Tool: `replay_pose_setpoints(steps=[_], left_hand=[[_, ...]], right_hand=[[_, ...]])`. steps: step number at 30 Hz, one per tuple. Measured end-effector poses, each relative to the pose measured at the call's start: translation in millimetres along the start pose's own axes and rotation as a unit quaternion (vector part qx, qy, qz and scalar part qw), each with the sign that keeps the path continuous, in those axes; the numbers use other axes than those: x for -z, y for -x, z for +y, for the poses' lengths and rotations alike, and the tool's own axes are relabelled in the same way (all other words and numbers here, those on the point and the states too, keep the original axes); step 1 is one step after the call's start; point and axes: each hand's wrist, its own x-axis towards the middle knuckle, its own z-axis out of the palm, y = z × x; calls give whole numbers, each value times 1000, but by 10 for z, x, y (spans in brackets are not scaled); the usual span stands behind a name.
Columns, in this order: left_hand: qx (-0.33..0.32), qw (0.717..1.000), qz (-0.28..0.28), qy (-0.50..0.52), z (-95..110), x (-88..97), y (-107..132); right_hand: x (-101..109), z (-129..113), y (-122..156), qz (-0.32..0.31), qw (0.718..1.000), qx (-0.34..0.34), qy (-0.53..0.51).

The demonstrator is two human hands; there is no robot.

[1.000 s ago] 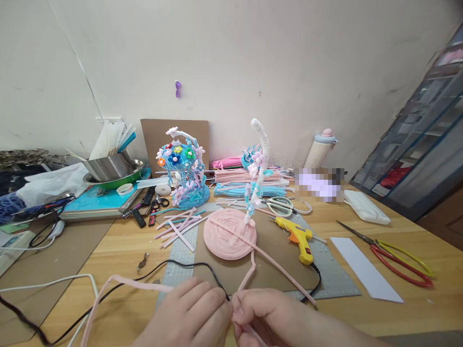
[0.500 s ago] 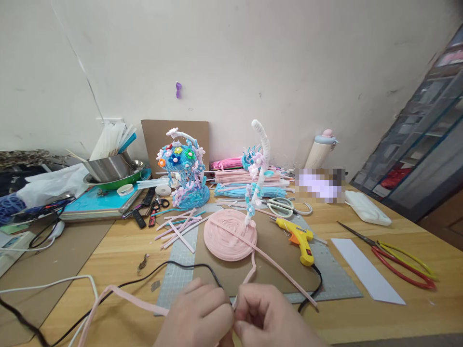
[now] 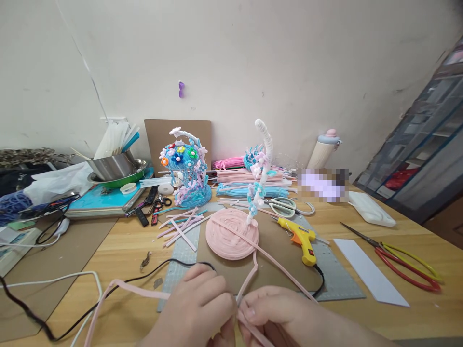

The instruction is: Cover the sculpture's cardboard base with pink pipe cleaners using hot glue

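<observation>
At the back left corner of the worktop (image 3: 119, 250) a steel bowl (image 3: 112, 166) holds white sticks. A black cable (image 3: 108, 293) snakes across the front left.

A pink strip (image 3: 139, 288) lies over the cable. From a loop by the front edge it runs rightward, low and nearly level, into the left hand (image 3: 197, 311). That hand is closed over it, fingers curled and pressed together, with the tips at the strip.

Behind, on the mat (image 3: 181, 262), lie cut stems (image 3: 179, 225), and beyond them stands a blue ornament (image 3: 188, 173).

The hands meet at the front edge, about the middle. The right hand (image 3: 278, 315) pinches the strip between thumb and forefinger, touching the left hand's fingertips.

From that pinch the strip rises away from the person, slightly right, to a flat pink disc (image 3: 232, 233) on brown card (image 3: 285, 274). So the free part's long axis runs front to back, the disc straight ahead of both hands. The right hand is a little nearer to the point where the strip leaves the pinch. A second pink strand (image 3: 280, 267) slants from the disc toward the front right.

A white-stemmed ornament (image 3: 261, 168) stands at the disc's back edge. To the right lie a glue gun (image 3: 303, 237), a paper slip (image 3: 369, 272) and red scissors (image 3: 405, 262).
</observation>
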Motion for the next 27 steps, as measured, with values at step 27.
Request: replay_pose_setpoints(steps=[27], left_hand=[[72, 992, -58, 82, 133, -143, 25]], right_hand=[[-48, 98, 18, 106, 935, 184, 286]])
